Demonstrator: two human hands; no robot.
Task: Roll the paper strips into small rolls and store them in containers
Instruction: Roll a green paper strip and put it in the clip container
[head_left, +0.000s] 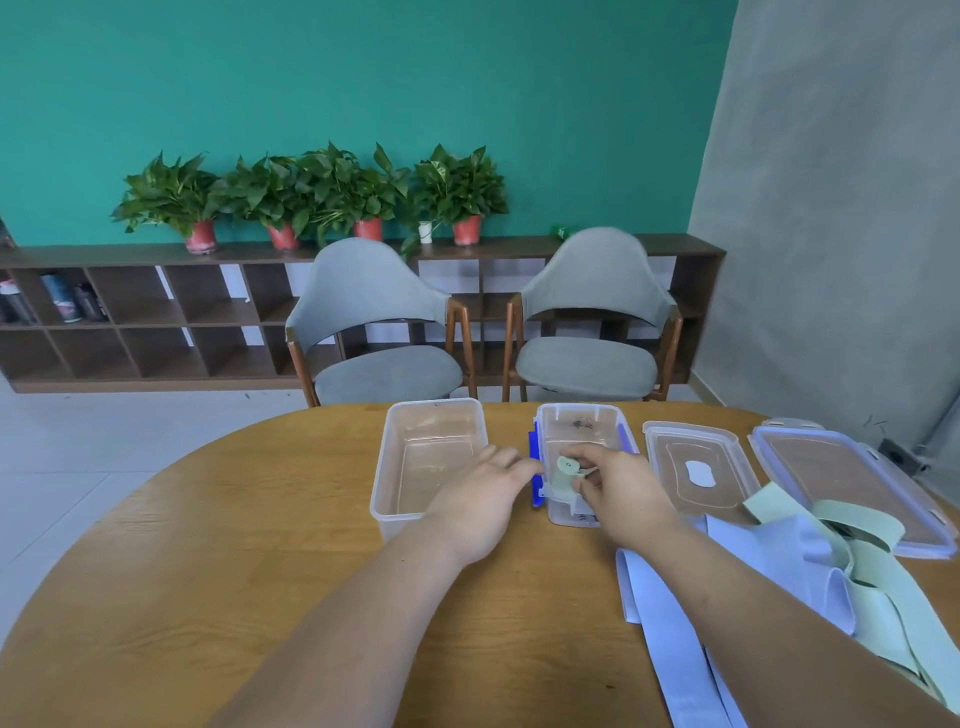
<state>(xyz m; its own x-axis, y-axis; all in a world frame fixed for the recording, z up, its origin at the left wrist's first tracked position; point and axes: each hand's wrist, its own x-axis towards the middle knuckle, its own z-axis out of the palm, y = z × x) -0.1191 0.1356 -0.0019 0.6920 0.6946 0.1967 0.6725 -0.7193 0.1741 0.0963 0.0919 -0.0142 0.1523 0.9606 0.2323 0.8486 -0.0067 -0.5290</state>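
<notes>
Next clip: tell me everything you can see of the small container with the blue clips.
The small container is a clear plastic box, rectangular with rounded corners, lidless and upright on the wooden table. Blue clips hang on its left and right sides. Dark specks lie on its far floor. It stands between a larger clear container and a clear lid. The right hand holds a green paper roll over its near half; the left hand reaches its left wall with its fingertips.
</notes>
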